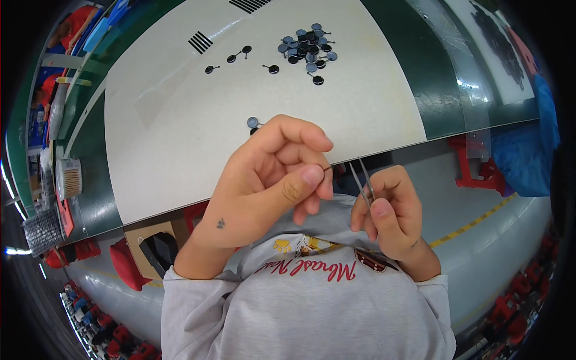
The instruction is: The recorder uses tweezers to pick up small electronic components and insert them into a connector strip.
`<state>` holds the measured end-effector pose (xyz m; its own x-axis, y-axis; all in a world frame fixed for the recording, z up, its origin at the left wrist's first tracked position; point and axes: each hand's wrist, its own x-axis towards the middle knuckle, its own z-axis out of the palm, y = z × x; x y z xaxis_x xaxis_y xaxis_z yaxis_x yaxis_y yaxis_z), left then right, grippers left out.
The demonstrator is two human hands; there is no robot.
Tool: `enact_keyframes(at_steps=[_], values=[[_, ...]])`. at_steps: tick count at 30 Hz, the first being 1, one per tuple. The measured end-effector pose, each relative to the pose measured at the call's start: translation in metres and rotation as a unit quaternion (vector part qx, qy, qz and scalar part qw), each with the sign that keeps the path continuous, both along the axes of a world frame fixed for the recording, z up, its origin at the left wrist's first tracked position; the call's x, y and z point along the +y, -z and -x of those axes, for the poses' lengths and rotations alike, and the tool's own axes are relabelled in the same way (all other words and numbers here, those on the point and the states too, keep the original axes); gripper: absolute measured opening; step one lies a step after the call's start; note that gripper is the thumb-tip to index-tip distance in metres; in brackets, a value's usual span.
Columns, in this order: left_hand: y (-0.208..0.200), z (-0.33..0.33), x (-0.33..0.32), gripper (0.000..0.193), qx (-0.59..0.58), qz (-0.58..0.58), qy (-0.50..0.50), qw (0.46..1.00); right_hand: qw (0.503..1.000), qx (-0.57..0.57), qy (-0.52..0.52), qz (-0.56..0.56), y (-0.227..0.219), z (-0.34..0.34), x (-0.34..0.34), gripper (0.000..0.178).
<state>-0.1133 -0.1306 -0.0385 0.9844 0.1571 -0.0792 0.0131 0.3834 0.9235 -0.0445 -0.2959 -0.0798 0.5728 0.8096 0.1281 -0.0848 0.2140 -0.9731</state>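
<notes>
We have a small, thin, dark piece [327, 168] pinched at the near edge of the surface as we see it, mostly hidden, so we cannot tell its full shape or material. The fingers of our bare left hand [264, 177] are clamped on it, thumb against index, the others loosely curled. At three o'clock from the piece, just beside it, are the parted tips of slim grey metal tweezers [366, 179], gripped at four o'clock by the fingers of our bare right hand [393, 210]. We judge the step in hand to be close work on this piece; the next move seems to call for a steady pinch and careful aim of both tips. At ten o'clock, near the left hand, a round grey-blue disc [252, 122] lies on the flat white surface [156, 150]. At twelve o'clock, well apart, sits a pile of small round black and grey-blue discs with thin tails [311, 49]; towards eleven lie scattered loose black discs [231, 59], with a black-striped patch [200, 42] beyond them
</notes>
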Motion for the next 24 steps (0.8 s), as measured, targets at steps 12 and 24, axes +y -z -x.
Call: enact_keyframes(at_steps=[12, 24], values=[[0.001, -0.002, 0.002, 0.012, 0.009, 0.103, 0.041, 0.994, 0.982, -0.17, -0.03, 0.08, 0.001, -0.002, -0.009, 0.02], [0.0, -0.003, 0.001, 0.012, 0.007, 0.092, 0.047, 0.995, 0.98, -0.182, -0.026, 0.071, 0.0, -0.002, -0.009, 0.02]])
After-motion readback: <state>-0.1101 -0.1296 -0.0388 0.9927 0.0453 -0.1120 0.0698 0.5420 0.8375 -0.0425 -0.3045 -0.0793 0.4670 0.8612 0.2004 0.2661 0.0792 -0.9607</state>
